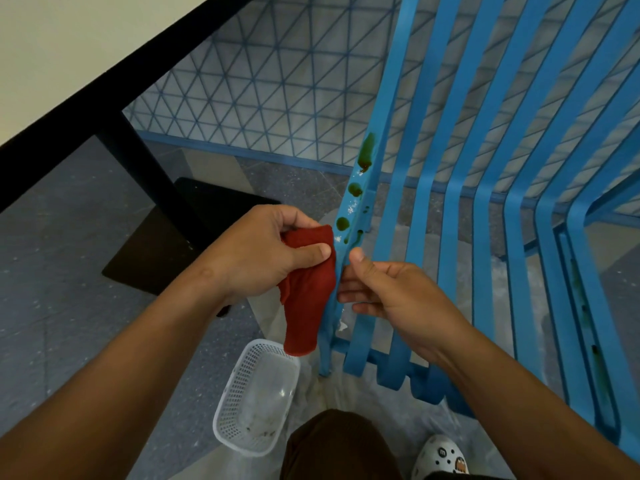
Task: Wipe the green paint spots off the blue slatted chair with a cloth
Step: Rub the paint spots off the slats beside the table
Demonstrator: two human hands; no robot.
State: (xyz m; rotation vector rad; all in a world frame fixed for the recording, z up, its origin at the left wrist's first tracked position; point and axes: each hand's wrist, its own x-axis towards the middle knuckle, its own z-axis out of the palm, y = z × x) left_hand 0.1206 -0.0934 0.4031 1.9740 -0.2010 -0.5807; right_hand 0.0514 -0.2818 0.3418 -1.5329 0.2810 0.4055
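Note:
The blue slatted chair (485, 209) fills the right half of the view. Its leftmost slat carries several dark green paint spots (365, 152), running down to just above my hands. My left hand (263, 251) grips a red cloth (306, 296), which hangs down against the left edge of that slat. My right hand (388, 292) is beside the cloth, thumb tip touching the slat, fingers curled toward the cloth's edge; whether it pinches the cloth I cannot tell. More green streaks (585, 313) show on a slat at the far right.
A white plastic basket (256, 396) sits on the floor below the cloth. A black table leg and base (166, 230) stand to the left under a pale tabletop. A mesh panel (277, 81) is behind the chair. My knee and a white shoe (441, 457) are at the bottom.

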